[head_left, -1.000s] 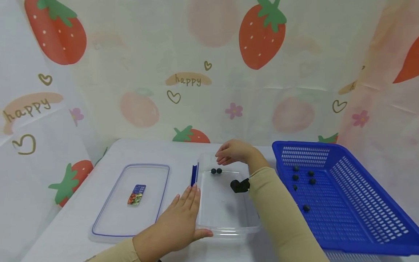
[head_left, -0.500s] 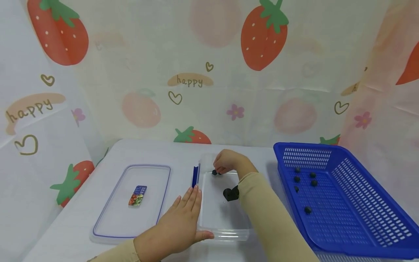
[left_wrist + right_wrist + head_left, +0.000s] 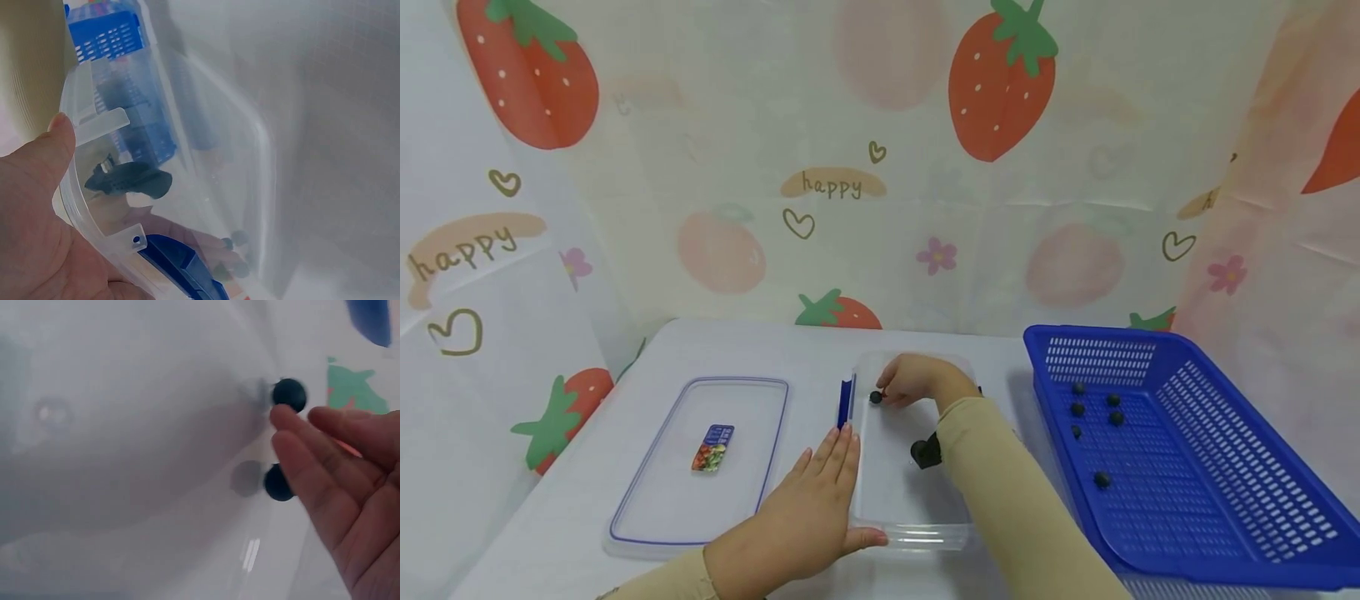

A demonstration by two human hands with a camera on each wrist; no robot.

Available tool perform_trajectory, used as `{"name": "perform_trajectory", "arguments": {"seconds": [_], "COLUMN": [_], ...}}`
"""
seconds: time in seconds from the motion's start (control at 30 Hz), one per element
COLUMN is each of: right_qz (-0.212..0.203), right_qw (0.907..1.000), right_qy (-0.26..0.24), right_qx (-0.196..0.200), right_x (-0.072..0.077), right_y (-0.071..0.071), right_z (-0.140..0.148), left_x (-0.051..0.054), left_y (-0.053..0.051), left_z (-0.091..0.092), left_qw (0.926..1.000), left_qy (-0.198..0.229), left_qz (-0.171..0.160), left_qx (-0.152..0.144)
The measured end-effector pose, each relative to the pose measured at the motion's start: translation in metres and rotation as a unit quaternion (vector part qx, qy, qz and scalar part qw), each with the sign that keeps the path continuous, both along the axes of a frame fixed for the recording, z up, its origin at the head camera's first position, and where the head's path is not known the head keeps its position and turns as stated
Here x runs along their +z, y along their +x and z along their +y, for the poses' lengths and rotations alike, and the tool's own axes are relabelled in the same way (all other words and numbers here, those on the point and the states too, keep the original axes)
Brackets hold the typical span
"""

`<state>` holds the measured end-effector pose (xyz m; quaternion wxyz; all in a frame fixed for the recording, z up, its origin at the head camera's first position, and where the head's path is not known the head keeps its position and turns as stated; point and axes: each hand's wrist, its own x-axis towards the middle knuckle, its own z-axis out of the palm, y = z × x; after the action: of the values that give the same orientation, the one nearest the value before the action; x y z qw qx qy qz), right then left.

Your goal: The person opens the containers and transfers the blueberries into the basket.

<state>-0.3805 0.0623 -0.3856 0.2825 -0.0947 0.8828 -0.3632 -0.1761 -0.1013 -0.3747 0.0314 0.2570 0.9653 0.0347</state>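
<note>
A clear plastic box [image 3: 917, 533] with a blue side clip [image 3: 846, 403] stands on the white table. My left hand [image 3: 816, 492] rests along its left side, fingers straight; its thumb touches the front rim. Inside the box's far end is my right hand [image 3: 917, 379], fingers reaching down. Two small dark round berries lie at those fingertips: an upper berry [image 3: 289, 395], touched by a fingertip, and a lower berry [image 3: 278, 482], partly hidden behind another finger. Between the fingers I see nothing held. A black object [image 3: 925, 452] shows under the right wrist.
To the right stands a blue perforated basket [image 3: 1225, 433] with several dark round berries [image 3: 1102, 480] in it. On the left lies a clear lid [image 3: 662, 508] with a blue seal and a printed label [image 3: 712, 447]. A strawberry-print curtain [image 3: 1000, 250] hangs behind the table.
My right hand has come down into the box, and its fingers now reach the two berries. The berry visible in the head view has shifted slightly left. My left hand stays put.
</note>
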Motion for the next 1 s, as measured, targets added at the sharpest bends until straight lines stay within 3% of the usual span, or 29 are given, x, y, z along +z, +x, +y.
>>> {"name": "perform_trajectory", "arguments": {"seconds": [0.23,0.57,1.0], "right_qz": [0.012,-0.003,0.018], "right_qw": [0.9991,0.9989,0.9963], "right_qy": [0.001,0.001,-0.071], "right_qx": [0.040,0.046,0.046], "right_x": [-0.0040,-0.0045,-0.0023], "right_y": [0.0007,0.0023,0.0021], "right_z": [-0.0065,-0.0098,-0.0109], "left_x": [-0.0004,0.0003,-0.0019], "left_y": [-0.0009,-0.0005,-0.0013], "left_z": [-0.0011,-0.0013,-0.0006], "left_qw": [1.0000,1.0000,0.9999], "left_qy": [0.003,0.006,0.011], "left_qz": [0.003,-0.001,0.004], "left_qx": [-0.001,0.000,-0.003]}}
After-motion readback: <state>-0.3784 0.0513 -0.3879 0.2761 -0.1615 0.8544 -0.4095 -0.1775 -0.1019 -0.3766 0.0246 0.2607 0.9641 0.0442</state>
